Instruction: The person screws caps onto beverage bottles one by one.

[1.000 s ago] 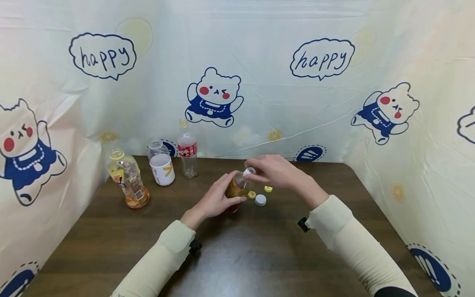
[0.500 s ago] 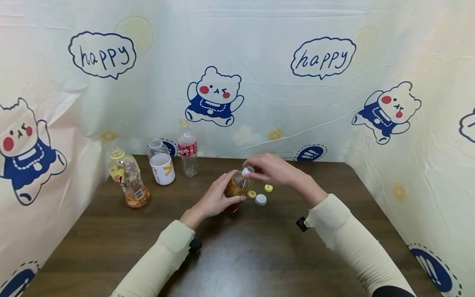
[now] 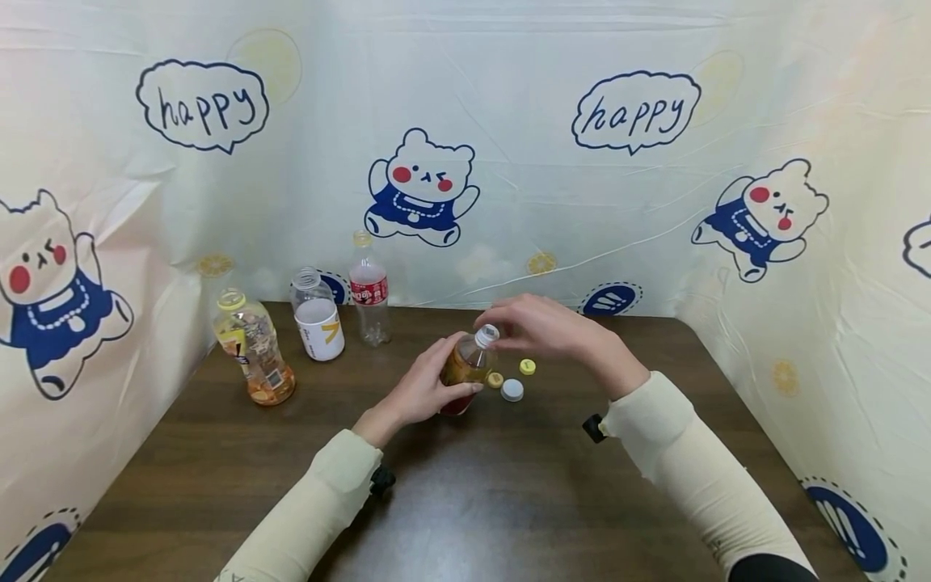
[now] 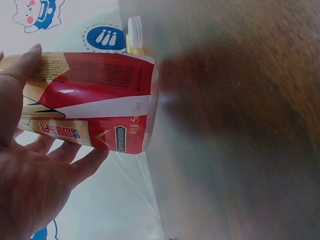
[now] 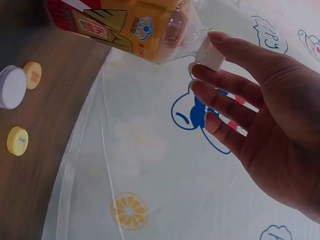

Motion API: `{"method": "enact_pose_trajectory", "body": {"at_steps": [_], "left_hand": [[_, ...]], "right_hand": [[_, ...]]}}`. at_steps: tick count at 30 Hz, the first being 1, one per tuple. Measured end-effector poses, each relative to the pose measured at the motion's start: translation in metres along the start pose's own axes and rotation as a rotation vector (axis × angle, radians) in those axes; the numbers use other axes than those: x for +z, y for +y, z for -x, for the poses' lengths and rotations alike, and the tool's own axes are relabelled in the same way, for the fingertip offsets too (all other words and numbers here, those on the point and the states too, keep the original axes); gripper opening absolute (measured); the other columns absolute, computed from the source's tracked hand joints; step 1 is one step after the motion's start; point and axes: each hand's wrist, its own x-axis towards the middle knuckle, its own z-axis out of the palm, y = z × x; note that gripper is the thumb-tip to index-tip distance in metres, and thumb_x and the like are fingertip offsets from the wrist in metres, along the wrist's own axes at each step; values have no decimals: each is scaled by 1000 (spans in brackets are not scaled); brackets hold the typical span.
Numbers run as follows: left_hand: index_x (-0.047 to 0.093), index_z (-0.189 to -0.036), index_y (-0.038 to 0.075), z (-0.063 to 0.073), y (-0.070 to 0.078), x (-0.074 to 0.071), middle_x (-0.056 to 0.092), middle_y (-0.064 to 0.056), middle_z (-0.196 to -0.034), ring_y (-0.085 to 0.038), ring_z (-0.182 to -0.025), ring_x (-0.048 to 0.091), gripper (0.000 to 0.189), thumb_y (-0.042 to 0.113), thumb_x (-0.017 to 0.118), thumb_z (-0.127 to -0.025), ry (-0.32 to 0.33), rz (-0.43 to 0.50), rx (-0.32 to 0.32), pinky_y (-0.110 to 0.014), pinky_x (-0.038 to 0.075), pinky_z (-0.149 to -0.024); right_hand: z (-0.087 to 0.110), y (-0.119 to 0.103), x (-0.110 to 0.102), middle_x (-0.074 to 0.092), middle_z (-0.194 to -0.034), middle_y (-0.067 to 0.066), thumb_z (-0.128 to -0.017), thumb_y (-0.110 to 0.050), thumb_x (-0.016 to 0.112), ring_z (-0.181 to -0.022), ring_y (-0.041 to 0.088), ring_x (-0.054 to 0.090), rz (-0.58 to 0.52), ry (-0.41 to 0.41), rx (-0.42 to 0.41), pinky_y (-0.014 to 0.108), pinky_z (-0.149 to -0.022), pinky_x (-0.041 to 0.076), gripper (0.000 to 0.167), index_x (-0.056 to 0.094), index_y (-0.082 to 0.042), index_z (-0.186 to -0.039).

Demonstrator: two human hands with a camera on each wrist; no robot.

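My left hand point(image 3: 422, 386) grips a drink bottle point(image 3: 469, 365) round its body. The left wrist view shows its red and gold label point(image 4: 95, 80), with the thumb on one side and the fingers on the other. Amber liquid shows through the clear upper part in the head view. The bottle leans a little; whether its base touches the table I cannot tell. A white bottle cap point(image 5: 209, 55) sits on its neck. My right hand point(image 3: 541, 327) has thumb and index finger on opposite sides of that cap, lightly pinching it. Its other fingers are spread apart, touching nothing.
Beside the held bottle lie a larger white cap point(image 3: 512, 390) and two yellow caps point(image 3: 527, 367). At the back left stand an uncapped yellow-necked bottle point(image 3: 254, 347), a white-labelled bottle point(image 3: 318, 327) and a red-labelled bottle point(image 3: 369, 291). A printed cloth point(image 3: 509, 97) rises behind the table point(image 3: 465, 501).
My right hand has shifted slightly up, and its fingers have loosened round the cap, leaving more of it showing. My left hand and the bottle have stayed nearly still.
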Motion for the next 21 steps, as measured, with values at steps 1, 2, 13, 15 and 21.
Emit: {"method": "enact_pose_trajectory", "body": {"at_steps": [1, 2, 13, 15, 21], "left_hand": [[40, -152, 28, 0, 0, 0, 53, -3, -137, -22, -122, 56, 75, 36, 81, -89, -1, -4, 1, -51, 50, -103], [40, -152, 28, 0, 0, 0, 54, -4, -136, -22, -122, 57, 75, 36, 81, -89, -2, -7, 3, -50, 51, -102], [41, -151, 28, -2, 4, 1, 54, -4, -134, -22, -119, 58, 75, 32, 82, -89, -6, -23, 23, -50, 51, -100], [41, -151, 28, -2, 4, 1, 54, -4, -135, -22, -120, 57, 75, 33, 82, -89, -6, -25, 19, -50, 51, -101], [40, -151, 29, -2, 3, 1, 54, -3, -135, -22, -121, 57, 75, 35, 82, -89, -7, -19, 10, -51, 50, -103]], "right_hand": [[-1, 0, -1, 70, -105, -9, -98, -27, 72, -84, 9, 62, -8, -3, 2, 30, -76, 54, 28, 72, -17, -124], [-2, -1, -1, 70, -100, -10, -98, -28, 72, -81, 9, 62, -13, -6, 7, 30, -74, 54, 26, 73, -17, -121], [-2, -7, -3, 65, -77, -11, -102, -43, 63, -67, 11, 58, 78, -8, 141, 31, -62, 49, 25, 74, -21, -109], [0, -6, -5, 67, -88, -10, -100, -41, 65, -74, 11, 59, 71, -26, 128, 32, -66, 50, 29, 71, -22, -122], [3, -6, -9, 63, -117, -7, -97, -32, 72, -93, 15, 59, 33, -93, 75, 34, -79, 51, 47, 60, -21, -141]]}}
